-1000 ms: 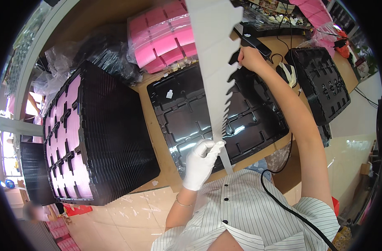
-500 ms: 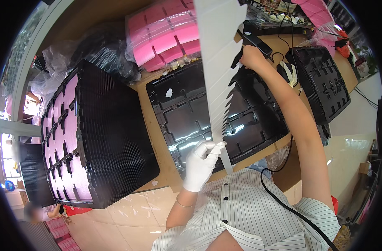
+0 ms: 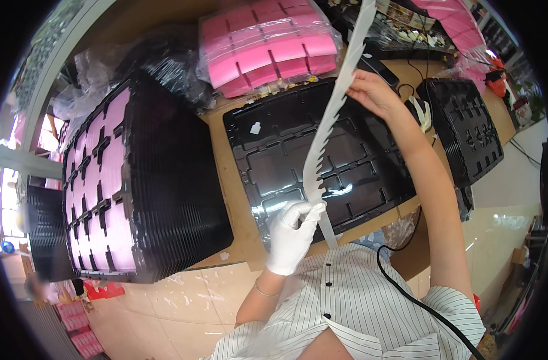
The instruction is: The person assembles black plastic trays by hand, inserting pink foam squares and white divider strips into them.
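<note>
A long white strip (image 3: 329,127) with a row of slanted teeth along its right edge rises from in front of my shirt toward the top of the view. Its lower part is pinched in my white-gloved left hand (image 3: 290,237), and a short tail hangs below the fingers. My bare right hand (image 3: 373,93) is higher up, thumb and fingers closed at the toothed edge of the strip. Beneath both hands lies a black moulded plastic tray (image 3: 280,165) with shallow compartments. On its upper left part sits a small white piece (image 3: 255,128).
A tall stack of black trays with pink foam (image 3: 166,198) stands left. Wrapped pink foam sheets (image 3: 268,51) lie behind the tray. Another black tray stack (image 3: 466,129) is at the right. A black cable (image 3: 418,300) crosses my shirt. People are at far left.
The strip has turned more edge-on and looks narrower, its upper part leaning right. My right hand has shifted slightly right and down. My left hand keeps its grip.
</note>
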`<action>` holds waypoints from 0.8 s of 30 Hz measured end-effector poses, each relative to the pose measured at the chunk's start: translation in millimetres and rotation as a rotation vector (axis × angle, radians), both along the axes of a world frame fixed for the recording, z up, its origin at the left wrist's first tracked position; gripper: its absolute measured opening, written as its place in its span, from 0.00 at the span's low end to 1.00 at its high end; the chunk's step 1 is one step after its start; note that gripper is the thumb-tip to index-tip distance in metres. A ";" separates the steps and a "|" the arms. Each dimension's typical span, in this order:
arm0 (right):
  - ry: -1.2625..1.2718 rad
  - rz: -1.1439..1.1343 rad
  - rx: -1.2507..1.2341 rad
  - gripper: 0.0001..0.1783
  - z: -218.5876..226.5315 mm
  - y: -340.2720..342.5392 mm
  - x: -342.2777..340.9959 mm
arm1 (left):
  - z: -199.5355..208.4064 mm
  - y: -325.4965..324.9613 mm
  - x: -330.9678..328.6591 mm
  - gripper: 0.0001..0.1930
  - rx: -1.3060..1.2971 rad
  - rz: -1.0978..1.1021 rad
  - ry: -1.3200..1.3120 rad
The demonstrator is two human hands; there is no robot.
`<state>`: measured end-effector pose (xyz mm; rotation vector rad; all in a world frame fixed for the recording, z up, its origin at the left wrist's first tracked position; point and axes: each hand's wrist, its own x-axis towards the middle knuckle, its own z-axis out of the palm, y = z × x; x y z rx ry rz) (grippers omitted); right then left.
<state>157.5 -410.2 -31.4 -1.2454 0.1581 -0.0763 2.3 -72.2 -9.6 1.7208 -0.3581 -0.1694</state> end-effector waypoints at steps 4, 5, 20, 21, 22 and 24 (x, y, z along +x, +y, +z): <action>0.088 0.268 0.272 0.17 13.1 74.7 18.0 | 8.4 14.7 -6.8 0.09 0.067 -0.096 -0.122; 0.120 0.367 0.337 0.15 8.0 90.9 27.6 | 9.3 14.7 -9.3 0.08 0.058 -0.128 -0.157; 0.102 0.223 -1.058 0.09 5.6 191.2 68.5 | 13.7 46.3 -18.1 0.07 0.001 -0.280 0.025; 0.213 0.256 -0.992 0.11 4.1 190.1 70.7 | 12.7 46.7 -17.3 0.07 -0.001 -0.282 0.025; 0.214 0.260 -0.994 0.11 7.1 193.5 70.2 | 10.8 47.8 -16.7 0.08 -0.013 -0.278 0.063; 0.235 0.326 -1.142 0.09 14.1 199.8 69.6 | 9.7 49.3 -15.5 0.08 -0.027 -0.272 0.103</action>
